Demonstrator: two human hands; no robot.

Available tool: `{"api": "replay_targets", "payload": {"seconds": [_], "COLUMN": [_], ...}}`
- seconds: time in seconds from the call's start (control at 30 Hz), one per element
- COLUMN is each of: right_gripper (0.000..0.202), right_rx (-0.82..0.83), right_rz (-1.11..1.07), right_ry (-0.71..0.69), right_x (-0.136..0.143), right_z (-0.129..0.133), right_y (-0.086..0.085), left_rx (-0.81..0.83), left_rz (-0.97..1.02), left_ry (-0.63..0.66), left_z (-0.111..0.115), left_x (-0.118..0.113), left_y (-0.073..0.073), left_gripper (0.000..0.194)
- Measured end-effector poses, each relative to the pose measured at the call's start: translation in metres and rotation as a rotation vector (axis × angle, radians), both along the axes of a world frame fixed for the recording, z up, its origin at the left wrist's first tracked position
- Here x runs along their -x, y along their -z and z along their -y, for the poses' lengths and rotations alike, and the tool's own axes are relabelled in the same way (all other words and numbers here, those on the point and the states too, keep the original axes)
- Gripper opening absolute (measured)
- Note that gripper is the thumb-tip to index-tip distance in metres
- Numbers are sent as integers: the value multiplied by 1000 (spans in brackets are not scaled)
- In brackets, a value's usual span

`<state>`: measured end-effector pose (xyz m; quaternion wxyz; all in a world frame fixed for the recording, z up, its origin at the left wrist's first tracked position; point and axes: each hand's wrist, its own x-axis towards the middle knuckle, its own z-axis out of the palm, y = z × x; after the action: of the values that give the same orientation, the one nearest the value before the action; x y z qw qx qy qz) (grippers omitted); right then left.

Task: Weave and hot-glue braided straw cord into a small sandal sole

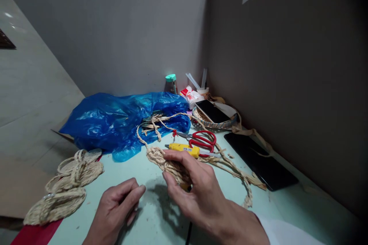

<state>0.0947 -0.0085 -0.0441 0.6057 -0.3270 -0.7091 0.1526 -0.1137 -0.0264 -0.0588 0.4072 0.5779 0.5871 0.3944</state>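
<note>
Braided straw sole [156, 155] lay nearer than the red-handled scissors [202, 139] and left of them, right hand [195, 185] grasping it, thumb against fingers. Judged light, springy, low-slip, prone to fray; best held by its long edges. Left hand [122, 201] curled; couldn't tell whether it gripped anything. Pale green tabletop [112, 174] beneath scissors, blue plastic bag [106, 122] to their left, grey partition [143, 38] beyond.

Cool, rather dim light brightens the middle of the frame; the wall [287, 65] at right sinks to black in the upper right corner. White glints streak the blue bag [97, 122]. A soft-edged shadow spreads on the table [123, 168], lower centre, beside the right hand [198, 187]. Wide-angle stretching shows toward the edges.
</note>
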Motion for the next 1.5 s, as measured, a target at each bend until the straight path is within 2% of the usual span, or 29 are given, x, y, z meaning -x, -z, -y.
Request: {"api": "replay_targets", "payload": {"seconds": [0.17, 0.23, 0.4, 0.57, 0.73, 0.93, 1.07, 1.17, 1.23, 1.37, 1.43, 1.5], "right_gripper": [24, 24, 24, 27, 27, 27, 27, 26, 27, 28, 30, 31], "right_rx": [49, 69, 85, 67, 45, 17, 39, 71, 80, 60, 58, 74], "right_rz": [-18, -25, -10, 22, 35, 39, 27, 5, -4, 4, 14, 27], "right_ry": [10, 12, 5, -24, -34, -40, -35, -31, -28, -40, -63, -81], "right_x": [-1, 0, 1, 0, 0, 0, 0, 0, 0, 0, 0, 1], "right_z": [-2, -2, 0, 3, 3, 4, 4, 3, 3, 3, 4, 5], "right_y": [-3, -4, -2, 0, 2, 2, 1, 0, -1, -1, 1, 2], "left_rx": [17, 30, 24, 146, 214, 40, -76, -52, -41, -46, 32, 129], "left_rz": [34, 40, 36, 115, 211, -13, -78, -15, 19, 116, 264, 500], "left_ry": [247, 287, 268, 95, 55, 18, 82, 256, 322, 225, 152, 106], "left_z": [-2, -2, 0, 5, 9, 6, 5, 4, 3, 0, 0, 3], "left_x": [1, -1, -8, -13, -10, -1, -4, -7, -7, -9, -15, -26], "left_y": [-7, -12, -21, -18, -10, -6, -10, -15, -19, -24, -24, -25], "left_gripper": [46, 38, 26, 18, 37, 51, 44, 30, 25, 19, 15, 12]}}
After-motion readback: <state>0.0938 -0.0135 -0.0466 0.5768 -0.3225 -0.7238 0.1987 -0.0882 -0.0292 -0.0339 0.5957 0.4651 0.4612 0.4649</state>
